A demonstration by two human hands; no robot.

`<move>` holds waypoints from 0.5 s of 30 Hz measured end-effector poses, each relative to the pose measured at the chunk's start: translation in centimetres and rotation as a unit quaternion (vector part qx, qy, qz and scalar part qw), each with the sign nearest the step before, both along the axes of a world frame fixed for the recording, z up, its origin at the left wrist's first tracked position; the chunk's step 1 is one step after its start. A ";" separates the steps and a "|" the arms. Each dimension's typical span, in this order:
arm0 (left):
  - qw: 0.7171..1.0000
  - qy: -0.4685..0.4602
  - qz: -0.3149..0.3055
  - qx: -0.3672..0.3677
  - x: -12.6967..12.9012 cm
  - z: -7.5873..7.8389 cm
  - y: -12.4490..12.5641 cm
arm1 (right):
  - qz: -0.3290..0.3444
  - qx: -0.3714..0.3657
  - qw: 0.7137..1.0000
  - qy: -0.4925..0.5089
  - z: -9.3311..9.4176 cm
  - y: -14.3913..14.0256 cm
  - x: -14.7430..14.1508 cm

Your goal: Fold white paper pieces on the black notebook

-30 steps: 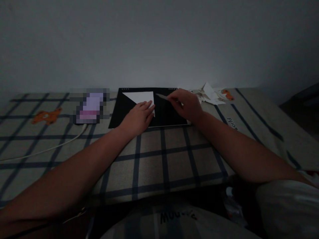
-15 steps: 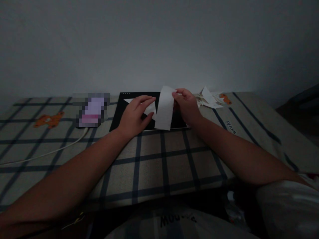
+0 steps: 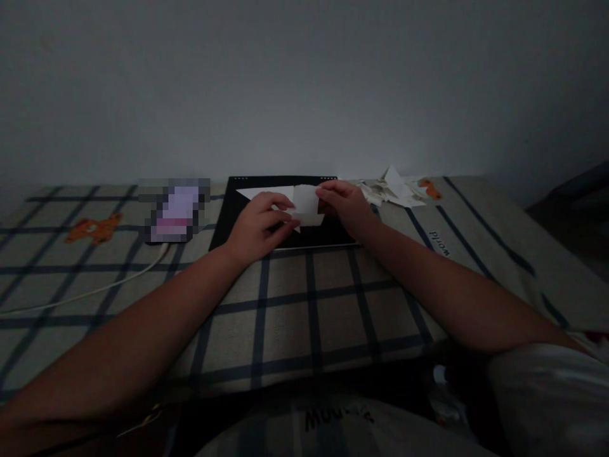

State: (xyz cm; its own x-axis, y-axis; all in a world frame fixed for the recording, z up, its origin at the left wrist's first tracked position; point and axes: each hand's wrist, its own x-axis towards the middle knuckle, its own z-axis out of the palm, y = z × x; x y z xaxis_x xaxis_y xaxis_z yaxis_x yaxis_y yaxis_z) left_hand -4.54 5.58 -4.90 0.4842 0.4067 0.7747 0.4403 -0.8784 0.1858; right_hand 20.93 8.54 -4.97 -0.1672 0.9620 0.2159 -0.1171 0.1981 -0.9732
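Observation:
A white paper strip (image 3: 307, 202) is held up between my two hands above a black spiral-bound calendar or pad, and it looks bent or folded over. My right hand (image 3: 351, 208) pinches its upper right corner between thumb and fingers. At its left edge, the fingertips and thumb of my left hand (image 3: 263, 223) close on the paper. Another white piece of paper (image 3: 259, 192) with a pointed left end lies on the black surface (image 3: 225, 223), partly hidden behind my left hand.
A pile of white folded paper pieces (image 3: 399, 189) lies to the right. On the left a phone (image 3: 177, 212), its screen blurred, has a white cable (image 3: 126, 280) attached. A checked cloth (image 3: 285, 311) covers the table, which meets a grey wall (image 3: 304, 89).
The strip stood tall and hung mainly from my right hand; now it is lower and looks shorter. My left fingers have closed on its left edge, and my right hand has moved slightly left.

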 end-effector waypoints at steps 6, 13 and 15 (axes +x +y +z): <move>0.992 -0.048 0.091 -0.072 0.0 -0.1 0.0 | 0.045 0.021 0.999 0.003 0.2 -0.6 -0.2; 0.976 -0.041 0.142 -0.157 0.3 0.0 -0.3 | 0.065 0.007 0.998 0.001 0.1 -0.8 -0.3; 0.973 -0.060 0.150 -0.163 0.2 -0.2 -0.1 | 0.077 -0.001 0.997 0.004 0.2 -0.8 -0.3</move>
State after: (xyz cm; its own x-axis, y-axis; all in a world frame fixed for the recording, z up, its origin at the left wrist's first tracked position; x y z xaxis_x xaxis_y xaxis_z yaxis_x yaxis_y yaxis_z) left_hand -4.33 5.48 -5.09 0.2197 0.7494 0.6246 0.6265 -0.5992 0.4986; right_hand 20.66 7.72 -4.73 -0.3113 0.9254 0.2164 -0.1543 0.1755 -0.9723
